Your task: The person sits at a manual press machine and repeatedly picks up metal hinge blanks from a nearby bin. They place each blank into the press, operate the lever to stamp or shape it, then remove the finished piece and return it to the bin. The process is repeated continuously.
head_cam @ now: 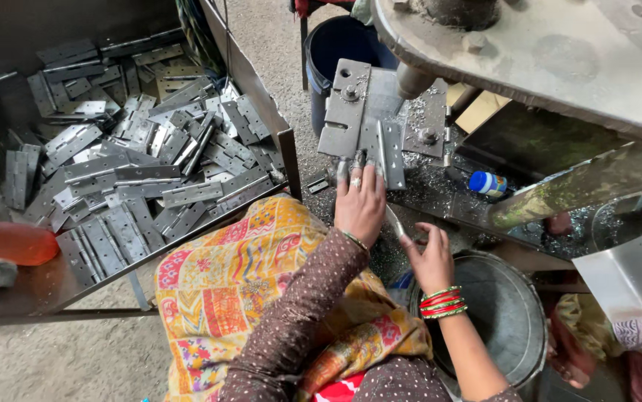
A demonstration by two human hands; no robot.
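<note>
Presently the left hand (359, 202) lies flat, fingers spread, pressing a metal hinge (385, 152) onto the steel jig plate (350, 108) beneath the machine spindle (412, 80). The right hand (429, 257) is partly curled, thumb and fingers pinched on a thin metal strip (395, 222), apparently another hinge leaf seen edge-on, just beside the left wrist. Swarf (417, 112) litters the plate and the worktop (440, 190) around it. A large stock of hinges (135, 160) fills the tray (45, 286) well to the left; a round metal tub (503, 313) stands below the right forearm.

Judgement: seat the hinge flush against the plate's stops and clear chips from beneath it, since debris would tilt the piece. Fingertips rest near the spindle line; they are better kept on the near edge of the hinge, with steady downward pressure.
</note>
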